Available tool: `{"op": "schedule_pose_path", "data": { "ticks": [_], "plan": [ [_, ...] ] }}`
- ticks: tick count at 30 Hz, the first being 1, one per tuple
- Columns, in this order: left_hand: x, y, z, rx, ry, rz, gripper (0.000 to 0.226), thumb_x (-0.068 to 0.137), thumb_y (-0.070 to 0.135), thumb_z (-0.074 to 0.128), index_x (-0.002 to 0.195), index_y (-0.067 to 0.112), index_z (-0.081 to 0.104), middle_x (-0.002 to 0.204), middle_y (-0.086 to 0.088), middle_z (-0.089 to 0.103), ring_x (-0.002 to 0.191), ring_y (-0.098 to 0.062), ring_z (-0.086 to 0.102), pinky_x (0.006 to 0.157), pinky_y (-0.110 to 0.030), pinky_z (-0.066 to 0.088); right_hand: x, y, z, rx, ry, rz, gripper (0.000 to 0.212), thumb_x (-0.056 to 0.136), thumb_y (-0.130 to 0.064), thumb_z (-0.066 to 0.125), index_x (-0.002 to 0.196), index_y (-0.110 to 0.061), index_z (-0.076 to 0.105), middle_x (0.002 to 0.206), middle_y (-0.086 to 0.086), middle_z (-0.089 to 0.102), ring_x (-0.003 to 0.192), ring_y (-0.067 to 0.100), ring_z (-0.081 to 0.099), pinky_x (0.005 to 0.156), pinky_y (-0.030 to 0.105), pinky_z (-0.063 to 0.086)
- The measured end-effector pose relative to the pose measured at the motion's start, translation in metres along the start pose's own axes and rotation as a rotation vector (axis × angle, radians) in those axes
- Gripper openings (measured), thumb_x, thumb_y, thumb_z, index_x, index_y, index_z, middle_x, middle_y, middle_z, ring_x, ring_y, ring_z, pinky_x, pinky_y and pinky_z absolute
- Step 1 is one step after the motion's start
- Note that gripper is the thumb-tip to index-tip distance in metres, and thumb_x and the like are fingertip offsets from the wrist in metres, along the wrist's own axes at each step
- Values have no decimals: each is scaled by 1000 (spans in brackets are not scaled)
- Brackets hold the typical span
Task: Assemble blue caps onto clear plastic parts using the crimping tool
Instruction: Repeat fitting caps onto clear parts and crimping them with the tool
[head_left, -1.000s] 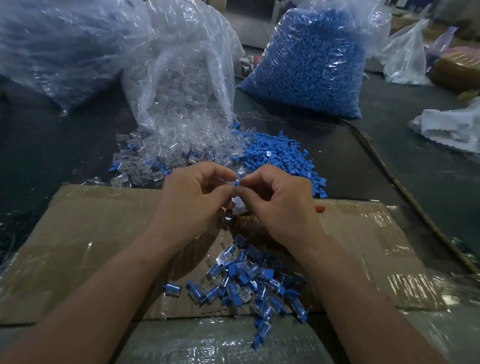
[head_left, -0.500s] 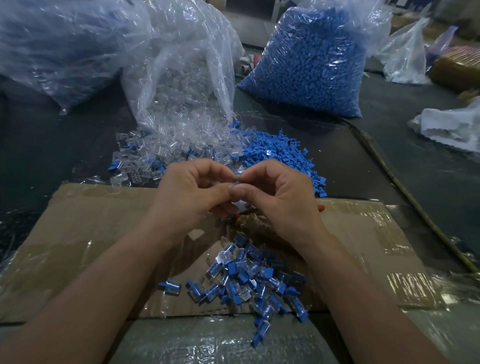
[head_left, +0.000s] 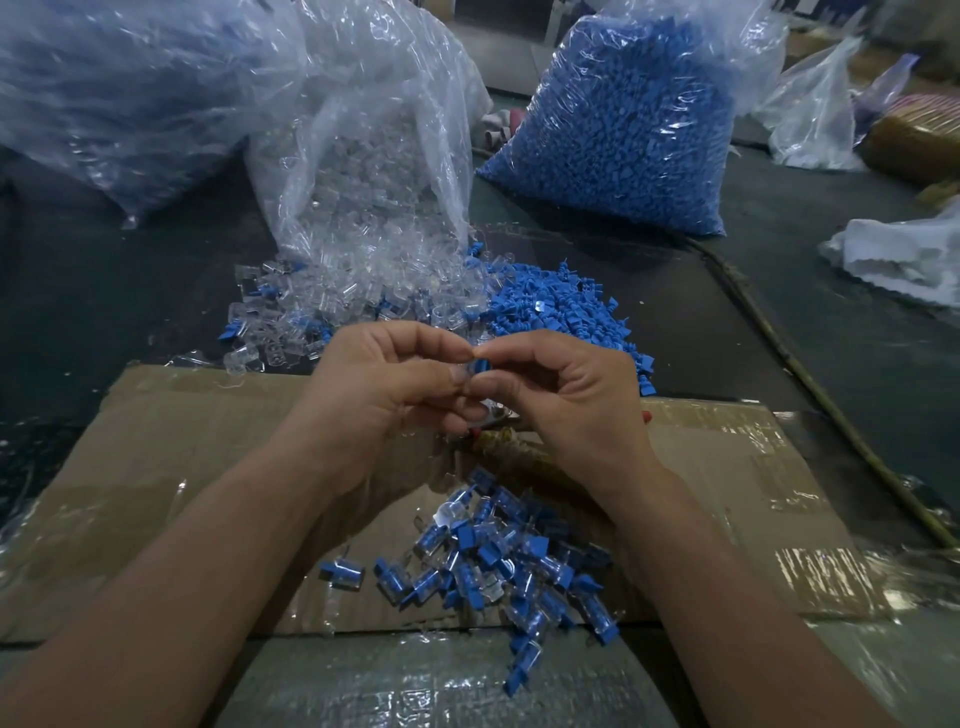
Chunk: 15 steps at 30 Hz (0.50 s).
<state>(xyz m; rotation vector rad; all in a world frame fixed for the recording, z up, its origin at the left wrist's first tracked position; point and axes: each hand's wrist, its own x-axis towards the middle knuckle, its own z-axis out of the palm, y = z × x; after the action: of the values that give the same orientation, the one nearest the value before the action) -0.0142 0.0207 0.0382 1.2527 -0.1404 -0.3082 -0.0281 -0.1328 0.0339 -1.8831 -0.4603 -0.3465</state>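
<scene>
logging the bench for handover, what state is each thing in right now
left hand, pinches the piece
right hand, pinches the same piece
piece, held up between both hands
clear parts bag, open, spilling onto the table
blue caps bag, standing, full
crimping tool, lying unused beneath the hands
assembled pile, loose on the cardboard

Left hand (head_left: 384, 384) and right hand (head_left: 566, 395) pinch a small blue-and-clear part (head_left: 479, 365) together.

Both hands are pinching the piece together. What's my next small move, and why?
Probably lower the piece to the crimping tool lying just under the hands. The left hand and right hand pinch a blue cap and clear part together at their fingertips, and neither holds the tool. Whether the cap is fully seated can't be seen.
</scene>
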Motion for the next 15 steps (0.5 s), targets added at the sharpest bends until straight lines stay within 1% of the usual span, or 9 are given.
{"op": "schedule_pose_path", "data": {
  "ticks": [3,8,12,15],
  "plan": [
    [1,0,0,-4,-1,-11,19,55,3,62,74,1,60,56,-11,65,46,-18,64,41,-18,49,0,1,-1,-27,5,-19,32,72,-3,71,101,-13,63,83,-8,66,78,4,65,73,16,52],
    [2,0,-1,15,-9,-20,20,56,3,63,75,1,61,58,-11,66,48,-18,65,41,-18,49,0,3,-2,-56,-1,-45,32,73,-3,70,102,-13,62,84,-14,63,79,0,63,73,13,50],
    [3,-1,-2,34,-12,-23,21,56,4,64,76,1,60,58,-11,67,48,-19,65,41,-19,50,-1,3,-2,-68,-5,-60,32,73,-4,70,102,-13,62,85,-10,64,81,1,64,74,13,51],
    [2,-1,0,59,2,-20,20,55,6,64,74,2,59,55,-11,66,45,-18,64,40,-19,50,-1,3,-1,-72,-14,-63,31,72,-3,71,101,-11,64,85,-7,65,80,2,64,74,15,52]
  ]
}}
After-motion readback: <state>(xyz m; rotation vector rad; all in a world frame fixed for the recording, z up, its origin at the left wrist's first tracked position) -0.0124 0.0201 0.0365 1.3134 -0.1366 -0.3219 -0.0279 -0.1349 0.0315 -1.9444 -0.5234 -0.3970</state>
